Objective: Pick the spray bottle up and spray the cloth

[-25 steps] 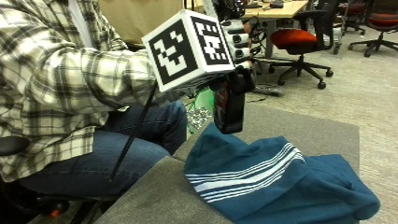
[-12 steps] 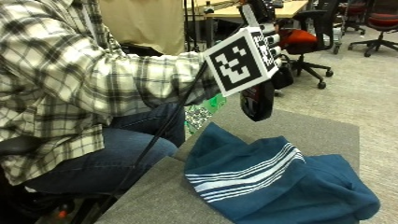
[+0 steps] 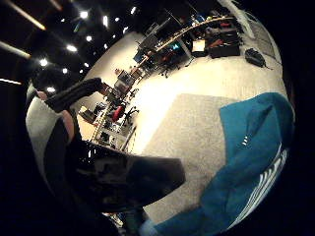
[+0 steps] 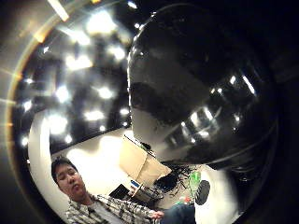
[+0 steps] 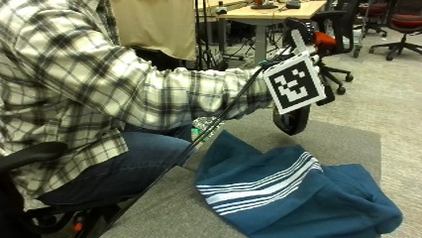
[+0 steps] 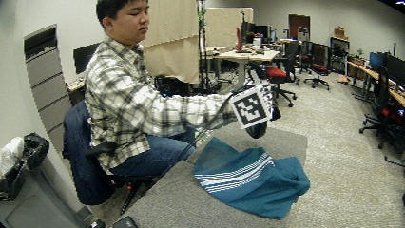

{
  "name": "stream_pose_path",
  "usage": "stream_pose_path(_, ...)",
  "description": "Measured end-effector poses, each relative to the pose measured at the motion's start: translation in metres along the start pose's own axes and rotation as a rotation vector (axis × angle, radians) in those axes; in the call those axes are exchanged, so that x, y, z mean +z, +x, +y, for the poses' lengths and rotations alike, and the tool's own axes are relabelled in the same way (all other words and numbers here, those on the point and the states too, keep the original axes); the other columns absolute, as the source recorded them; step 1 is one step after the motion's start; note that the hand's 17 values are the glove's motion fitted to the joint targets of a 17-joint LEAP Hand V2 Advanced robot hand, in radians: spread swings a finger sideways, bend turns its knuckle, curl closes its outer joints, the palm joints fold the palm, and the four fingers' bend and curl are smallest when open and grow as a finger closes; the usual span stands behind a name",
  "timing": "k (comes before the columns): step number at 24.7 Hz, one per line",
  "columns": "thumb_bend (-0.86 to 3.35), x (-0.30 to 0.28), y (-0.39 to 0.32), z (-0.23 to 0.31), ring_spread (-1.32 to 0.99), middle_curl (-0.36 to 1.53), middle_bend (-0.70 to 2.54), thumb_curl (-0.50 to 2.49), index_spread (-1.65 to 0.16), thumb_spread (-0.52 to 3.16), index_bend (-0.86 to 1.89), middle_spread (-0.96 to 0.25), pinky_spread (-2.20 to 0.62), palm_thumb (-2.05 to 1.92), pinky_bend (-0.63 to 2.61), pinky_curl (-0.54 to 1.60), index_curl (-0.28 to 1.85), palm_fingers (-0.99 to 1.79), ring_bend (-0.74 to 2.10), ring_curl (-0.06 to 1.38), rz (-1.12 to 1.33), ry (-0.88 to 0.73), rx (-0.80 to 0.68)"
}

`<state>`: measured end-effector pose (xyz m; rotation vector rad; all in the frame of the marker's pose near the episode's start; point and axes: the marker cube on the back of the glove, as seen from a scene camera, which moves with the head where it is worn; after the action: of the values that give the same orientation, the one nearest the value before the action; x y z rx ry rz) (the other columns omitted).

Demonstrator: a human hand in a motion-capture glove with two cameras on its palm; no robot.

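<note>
Sleeve: a plaid sleeve (image 5: pixel 165 94) reaches out over the surface (image 5: pixel 165 208).
Cloth: a teal striped cloth (image 5: pixel 290 193) lies rumpled on the surface (soft, it should soak spray).
Hand: the right hand (image 5: pixel 300 59) has its fingers wrapped around the bottle.
Bottle: the dark spray bottle (image 5: pixel 293 119) hangs above the cloth; it looks rigid and glossy, likely slippery, best gripped at the neck.
</note>
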<state>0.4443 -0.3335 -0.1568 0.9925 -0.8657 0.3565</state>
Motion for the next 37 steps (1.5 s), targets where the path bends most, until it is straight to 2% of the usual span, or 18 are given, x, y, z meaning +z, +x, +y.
stream_pose_path(9,-0.03,0.029,0.039,0.004,-0.18,0.52,0.62,0.83,-0.25,0.14,0.34,-0.11,-0.18,1.04,0.46,0.45,0.62,1.32,0.61,0.49,0.067,-0.075,0.000)
stream_pose_path(22,-0.03,0.035,0.050,0.004,-0.19,0.52,0.61,0.83,-0.26,0.15,0.31,-0.10,-0.17,1.04,0.48,0.45,0.61,1.30,0.59,0.48,0.105,-0.103,-0.020)
stream_pose_path(28,-0.04,0.032,0.051,0.012,-0.19,0.51,0.59,0.83,-0.26,0.20,0.25,-0.11,-0.16,1.03,0.51,0.45,0.60,1.26,0.58,0.48,0.107,-0.166,-0.001)
stream_pose_path(34,-0.04,0.030,0.050,0.013,-0.17,0.51,0.56,0.80,-0.26,0.31,0.15,-0.11,-0.12,1.01,0.50,0.44,0.57,1.16,0.56,0.48,0.111,-0.215,0.007)
stream_pose_path(37,-0.03,0.028,0.051,0.014,-0.16,0.49,0.50,0.79,-0.27,0.37,0.09,-0.11,-0.05,1.01,0.47,0.43,0.53,0.96,0.52,0.47,0.134,-0.254,0.014)
